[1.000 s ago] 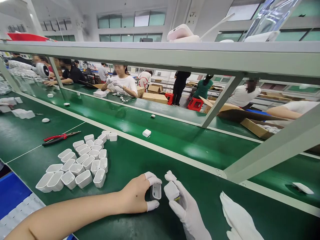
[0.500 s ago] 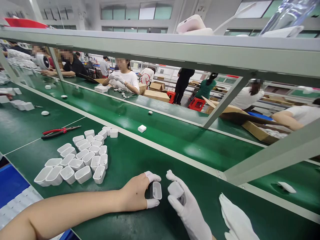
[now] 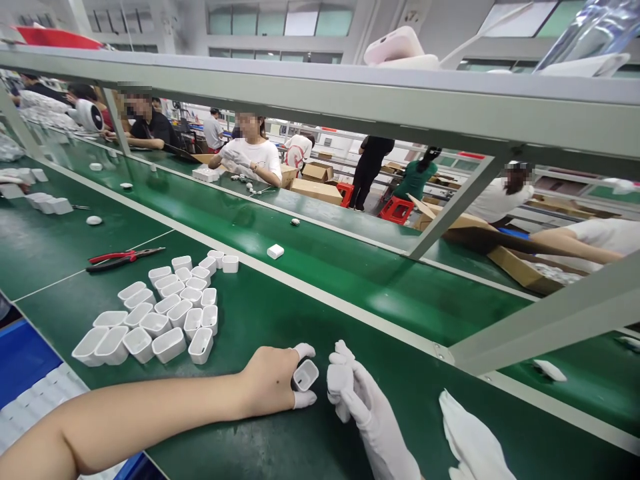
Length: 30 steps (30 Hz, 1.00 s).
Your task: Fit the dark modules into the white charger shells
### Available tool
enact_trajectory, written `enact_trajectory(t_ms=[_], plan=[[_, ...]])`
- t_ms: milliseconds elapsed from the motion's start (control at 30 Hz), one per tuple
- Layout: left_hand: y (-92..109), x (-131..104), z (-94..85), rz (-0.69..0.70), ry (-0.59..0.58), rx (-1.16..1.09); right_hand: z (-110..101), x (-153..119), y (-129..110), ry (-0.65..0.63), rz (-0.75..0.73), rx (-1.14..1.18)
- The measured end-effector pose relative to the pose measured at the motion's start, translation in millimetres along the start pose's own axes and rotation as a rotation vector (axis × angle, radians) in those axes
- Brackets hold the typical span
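My left hand (image 3: 273,380), with white covers on its fingertips, grips a small open white plastic case (image 3: 306,376) between thumb and finger, its hollow side facing me. A small dark spot shows inside. Just to the right, my right hand (image 3: 373,407) wears a white glove and pinches a small rounded white plastic piece (image 3: 340,378). The two parts are apart, a short gap between them. Left of my hands, several similar open white cases (image 3: 169,343) stand grouped on the green bench (image 3: 260,313).
Red-handled pliers (image 3: 123,257) lie behind the cases. A white glove (image 3: 473,433) lies at the right. White pieces, one a block (image 3: 275,251), sit on the green belt (image 3: 350,267) beyond a pale rail. A slanted post (image 3: 575,320) stands right; a blue bin (image 3: 25,360) is lower left. Co-workers sit opposite.
The case in my left hand has tilted. My right hand has turned the white piece and brought it slightly left and upright, fingers closer round it. Pieces on the belt have shifted left.
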<state>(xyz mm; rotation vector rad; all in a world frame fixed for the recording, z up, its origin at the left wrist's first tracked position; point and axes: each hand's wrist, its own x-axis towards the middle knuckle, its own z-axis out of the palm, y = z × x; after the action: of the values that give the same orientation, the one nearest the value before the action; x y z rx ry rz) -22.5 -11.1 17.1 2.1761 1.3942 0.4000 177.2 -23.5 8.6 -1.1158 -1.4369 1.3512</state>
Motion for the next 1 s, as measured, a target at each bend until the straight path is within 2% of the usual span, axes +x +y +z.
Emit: enact_trajectory(t_ms=[167, 233, 400, 567, 767, 1000], plan=[[2.9, -0.3, -1.2, 0.010, -0.030, -0.023, 1.3, 0.2, 2.4, -0.001, 0.003, 0.002], [3.9, -1.9, 0.4, 0.022, -0.044, -0.061, 0.8, 0.0, 2.8, 0.001, -0.010, -0.088], [3.8, -5.9, 5.2, 0.057, -0.034, -0.167, -2.4, -1.2, 4.3, 0.039, -0.189, -0.392], [2.2, -4.3, 4.4, -0.001, -0.047, -0.154, 0.6, -5.9, 5.7, 0.093, -0.123, -0.404], [2.8, -3.7, 3.6, -0.017, -0.041, -0.138, 7.7, -7.5, -0.5, 0.059, -0.286, -0.448], [2.2, -3.2, 3.8, -0.003, -0.041, -0.166, 7.6, -7.2, 4.5, 0.024, -0.280, -0.493]])
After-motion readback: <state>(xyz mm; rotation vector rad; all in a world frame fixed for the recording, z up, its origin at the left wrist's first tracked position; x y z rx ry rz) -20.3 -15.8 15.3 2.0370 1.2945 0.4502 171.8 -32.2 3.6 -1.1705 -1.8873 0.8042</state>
